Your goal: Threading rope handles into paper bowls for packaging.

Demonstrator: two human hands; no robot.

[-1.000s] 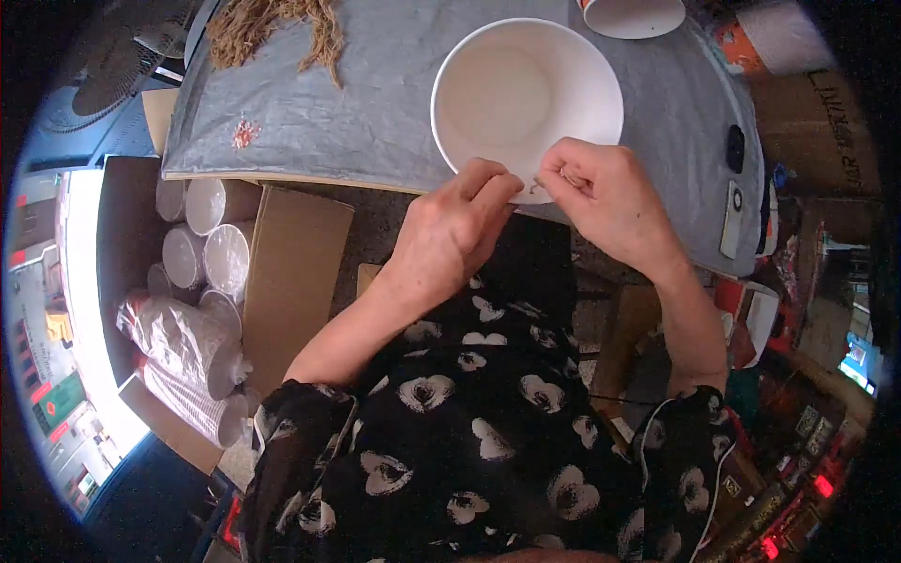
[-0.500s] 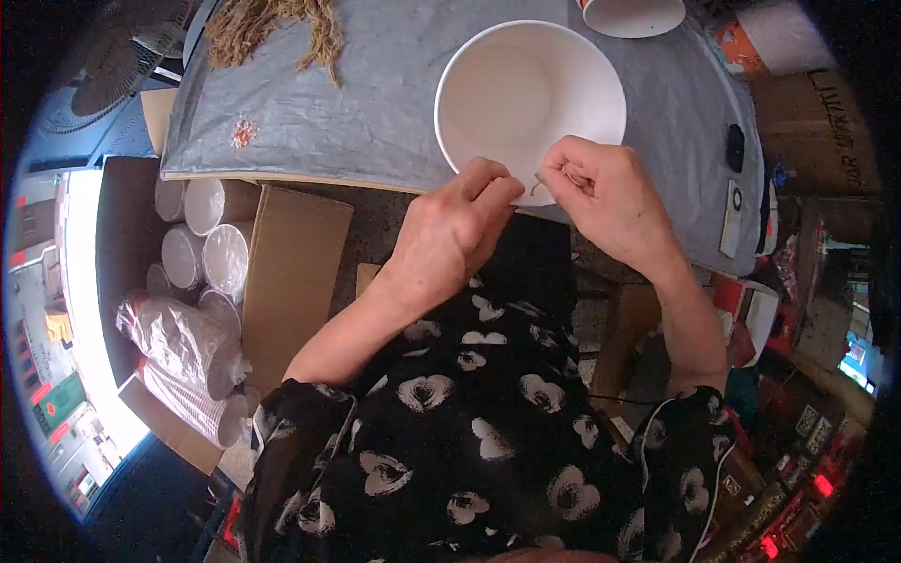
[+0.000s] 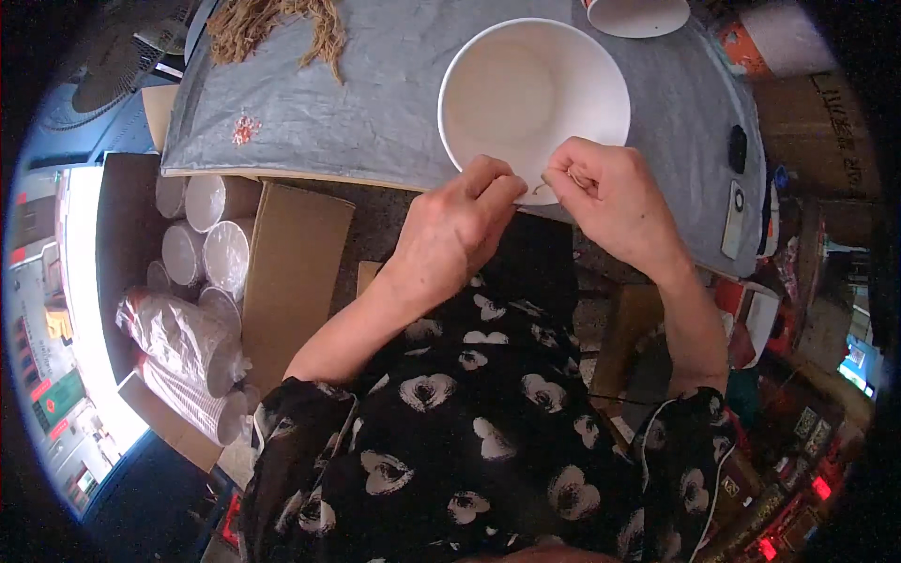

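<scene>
A large white paper bucket (image 3: 511,89) stands at the table's near edge, its wide mouth toward me. Over its near rim my two hands work close together. My right hand (image 3: 619,206) is closed with thumb and forefinger pinched on a thin brown strand (image 3: 539,188), and more of it shows curled between the fingers. My left hand (image 3: 455,220) is also closed in a pinch beside the strand's free end; its fingertips hide whatever they hold. At the far left of the table lies a heap of brown, stringy dried strands (image 3: 272,28).
A grey cover (image 3: 375,122) spans the table. Small orange-and-white bits (image 3: 245,129) lie left. Another white tub (image 3: 638,17) is at the back. A black object (image 3: 737,148) and a white device (image 3: 732,218) sit right. An open carton (image 3: 296,272) holds bagged stacks of cups (image 3: 225,258).
Both hands keep almost the same pose over the bucket. The whole scene has shifted very slightly in the picture; nothing has visibly been picked up or let go.
</scene>
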